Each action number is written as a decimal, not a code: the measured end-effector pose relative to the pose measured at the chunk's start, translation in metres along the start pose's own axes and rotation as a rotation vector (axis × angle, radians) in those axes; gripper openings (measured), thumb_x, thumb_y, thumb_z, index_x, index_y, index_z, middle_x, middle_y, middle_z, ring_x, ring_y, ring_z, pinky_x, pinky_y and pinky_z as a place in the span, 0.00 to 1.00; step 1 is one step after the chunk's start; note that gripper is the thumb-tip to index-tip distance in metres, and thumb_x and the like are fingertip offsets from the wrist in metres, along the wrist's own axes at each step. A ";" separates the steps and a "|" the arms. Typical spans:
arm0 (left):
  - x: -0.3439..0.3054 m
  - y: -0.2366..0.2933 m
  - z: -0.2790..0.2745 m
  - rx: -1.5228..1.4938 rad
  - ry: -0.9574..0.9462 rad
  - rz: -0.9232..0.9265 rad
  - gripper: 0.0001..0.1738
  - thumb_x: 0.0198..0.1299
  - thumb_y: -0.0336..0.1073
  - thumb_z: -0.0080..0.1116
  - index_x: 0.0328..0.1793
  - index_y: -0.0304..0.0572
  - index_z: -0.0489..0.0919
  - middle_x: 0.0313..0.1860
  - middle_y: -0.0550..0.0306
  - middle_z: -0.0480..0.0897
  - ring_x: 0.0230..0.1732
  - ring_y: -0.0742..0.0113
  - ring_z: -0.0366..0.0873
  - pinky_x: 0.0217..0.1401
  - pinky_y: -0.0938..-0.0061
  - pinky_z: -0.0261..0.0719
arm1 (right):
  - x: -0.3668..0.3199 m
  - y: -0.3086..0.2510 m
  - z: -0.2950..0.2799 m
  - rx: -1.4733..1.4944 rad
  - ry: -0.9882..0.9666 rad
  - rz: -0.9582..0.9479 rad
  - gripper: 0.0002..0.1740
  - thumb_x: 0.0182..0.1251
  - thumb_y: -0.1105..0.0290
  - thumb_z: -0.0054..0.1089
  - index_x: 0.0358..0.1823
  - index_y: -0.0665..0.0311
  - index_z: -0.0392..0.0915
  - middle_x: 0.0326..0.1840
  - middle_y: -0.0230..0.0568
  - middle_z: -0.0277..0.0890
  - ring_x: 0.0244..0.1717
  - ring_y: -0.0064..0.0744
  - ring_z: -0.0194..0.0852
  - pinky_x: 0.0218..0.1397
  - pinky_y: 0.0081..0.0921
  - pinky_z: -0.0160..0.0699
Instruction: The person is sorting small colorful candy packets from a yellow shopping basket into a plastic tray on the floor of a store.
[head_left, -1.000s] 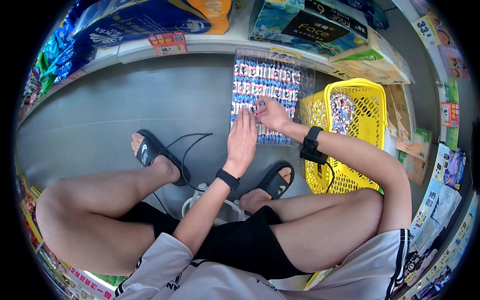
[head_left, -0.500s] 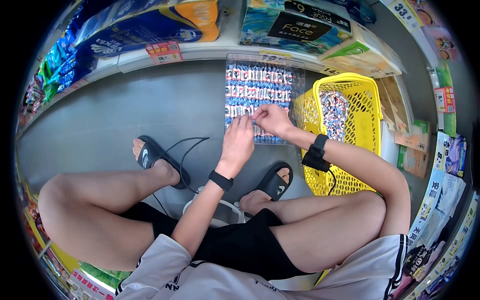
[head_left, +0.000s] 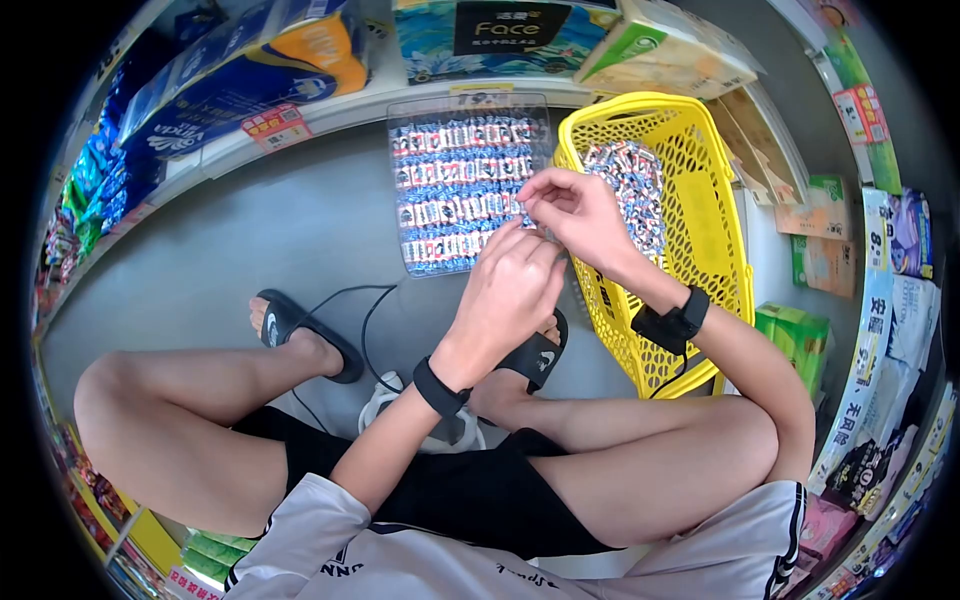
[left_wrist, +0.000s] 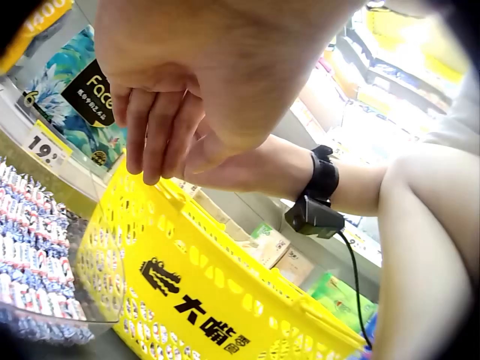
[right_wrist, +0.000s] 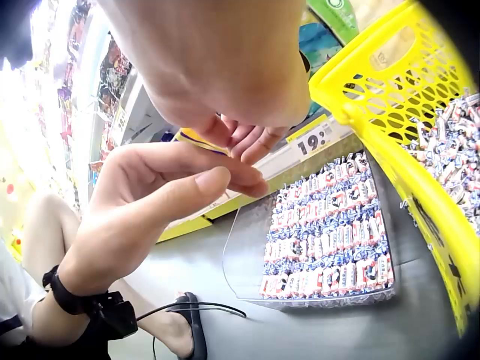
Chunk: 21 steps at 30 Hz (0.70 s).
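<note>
A clear tray (head_left: pixel 468 274) on the floor carries wrapped candies (right_wrist: pixel 330 244) in several neat rows. Over the tray's near right corner, the left hand (head_left: pixel 508 298) and right hand (head_left: pixel 585 225) meet, fingertips close together. In the right wrist view the left hand (right_wrist: pixel 142 202) has its thumb and fingers loosely bent, with no candy visible in them. The right hand's fingers (left_wrist: pixel 161 131) bend downward in the left wrist view; whether anything small lies between its fingertips is hidden. Beside the tray stands a yellow basket (head_left: pixel 700 215) with a heap of loose candies (head_left: pixel 628 180).
Behind the tray runs a low shelf with tissue packs (head_left: pixel 505 40) and price tags (left_wrist: pixel 49 148). More packs (head_left: pixel 825 265) stand at the right. The person's sandalled feet (head_left: pixel 310 340) and a black cable (head_left: pixel 365 325) are near the tray.
Both hands have lifted off the candy rows and moved right and toward the body, to the tray's near corner. The head view has shifted, so tray and basket appear further left.
</note>
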<state>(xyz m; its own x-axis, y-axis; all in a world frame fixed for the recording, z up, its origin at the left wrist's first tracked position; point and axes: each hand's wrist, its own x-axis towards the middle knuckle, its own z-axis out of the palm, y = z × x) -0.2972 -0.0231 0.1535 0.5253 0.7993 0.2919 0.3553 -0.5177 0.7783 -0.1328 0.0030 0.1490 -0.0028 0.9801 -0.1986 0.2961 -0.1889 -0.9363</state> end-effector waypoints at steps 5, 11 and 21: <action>0.008 0.026 0.018 -0.073 -0.099 0.077 0.08 0.60 0.26 0.64 0.44 0.31 0.80 0.38 0.39 0.85 0.46 0.41 0.84 0.71 0.51 0.76 | -0.029 0.003 -0.029 -0.032 0.159 -0.162 0.06 0.66 0.78 0.63 0.41 0.69 0.86 0.37 0.36 0.87 0.37 0.20 0.84 0.43 0.22 0.83; 0.010 0.038 0.049 -0.058 -0.087 0.173 0.10 0.62 0.24 0.61 0.49 0.29 0.82 0.48 0.38 0.86 0.54 0.41 0.83 0.70 0.52 0.76 | -0.059 0.040 -0.065 -0.011 0.320 -0.091 0.05 0.64 0.79 0.62 0.39 0.69 0.86 0.33 0.35 0.86 0.34 0.19 0.82 0.41 0.20 0.81; 0.036 0.061 0.087 0.044 -0.292 0.315 0.03 0.57 0.23 0.60 0.36 0.29 0.77 0.38 0.37 0.83 0.45 0.42 0.84 0.52 0.52 0.82 | -0.093 0.110 -0.096 -0.260 0.314 0.097 0.07 0.60 0.74 0.66 0.38 0.68 0.86 0.29 0.42 0.85 0.32 0.25 0.84 0.39 0.25 0.83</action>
<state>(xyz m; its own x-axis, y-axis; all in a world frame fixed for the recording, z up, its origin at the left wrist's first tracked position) -0.1894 -0.0521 0.1633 0.8080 0.4831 0.3373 0.1713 -0.7403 0.6501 -0.0086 -0.1033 0.0924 0.3164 0.9372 -0.1469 0.5118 -0.2991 -0.8054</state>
